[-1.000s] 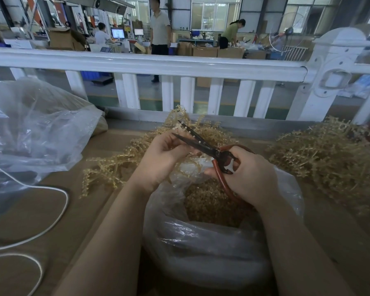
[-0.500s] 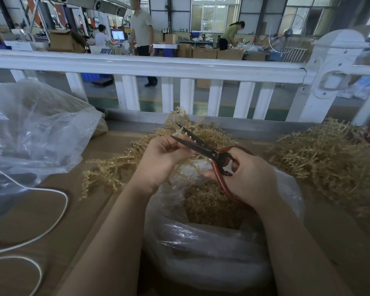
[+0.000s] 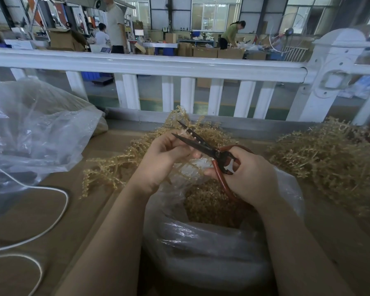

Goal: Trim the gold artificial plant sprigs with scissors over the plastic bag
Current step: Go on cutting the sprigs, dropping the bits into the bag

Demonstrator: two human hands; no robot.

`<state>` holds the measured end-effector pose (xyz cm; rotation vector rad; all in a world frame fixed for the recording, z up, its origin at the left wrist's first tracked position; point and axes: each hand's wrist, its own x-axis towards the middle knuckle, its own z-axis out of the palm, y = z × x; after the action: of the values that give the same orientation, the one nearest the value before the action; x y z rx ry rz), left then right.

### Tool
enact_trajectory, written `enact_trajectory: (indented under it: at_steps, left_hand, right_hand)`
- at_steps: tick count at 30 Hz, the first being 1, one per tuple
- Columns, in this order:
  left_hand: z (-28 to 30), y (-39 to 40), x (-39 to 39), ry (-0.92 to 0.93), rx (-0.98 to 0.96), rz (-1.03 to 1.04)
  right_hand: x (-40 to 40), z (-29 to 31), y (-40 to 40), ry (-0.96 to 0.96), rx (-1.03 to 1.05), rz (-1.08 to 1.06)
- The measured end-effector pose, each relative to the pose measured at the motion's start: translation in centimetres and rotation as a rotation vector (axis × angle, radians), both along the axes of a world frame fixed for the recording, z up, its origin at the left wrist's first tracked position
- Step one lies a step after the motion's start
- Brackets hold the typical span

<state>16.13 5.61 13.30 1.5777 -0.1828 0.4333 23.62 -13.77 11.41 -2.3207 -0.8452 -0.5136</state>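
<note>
My right hand (image 3: 248,176) grips the red-handled scissors (image 3: 203,146), whose dark blades are parted and point up-left. My left hand (image 3: 162,159) pinches a thin gold sprig (image 3: 187,131) with small beads between the blades. Both hands are above the clear plastic bag (image 3: 201,248), which holds a heap of gold trimmings (image 3: 207,204). More gold sprigs (image 3: 113,167) lie on the table behind and left of my left hand.
A big pile of gold sprigs (image 3: 329,159) covers the table at right. A crumpled clear bag (image 3: 36,133) sits at left, with a white cable (image 3: 51,218) looping over the brown table. A white railing (image 3: 158,65) borders the far edge; people work beyond it.
The scissor blades have opened a little wider and shifted slightly up. My left hand has turned the sprig between the blades. A person in the background has walked left.
</note>
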Motion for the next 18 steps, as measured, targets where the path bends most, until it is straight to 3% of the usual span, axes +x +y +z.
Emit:
enact_trajectory:
  at_steps: [7,18]
  left_hand:
    - [-0.54,0.32,0.22,-0.010,-0.005,0.123]
    - [-0.93,0.03,0.41,0.031,-0.031,0.114]
  right_hand:
    - [-0.19,0.09,-0.02,0.007,0.013,-0.012]
    - [-0.19,0.06,0.04,-0.012,-0.033,-0.008]
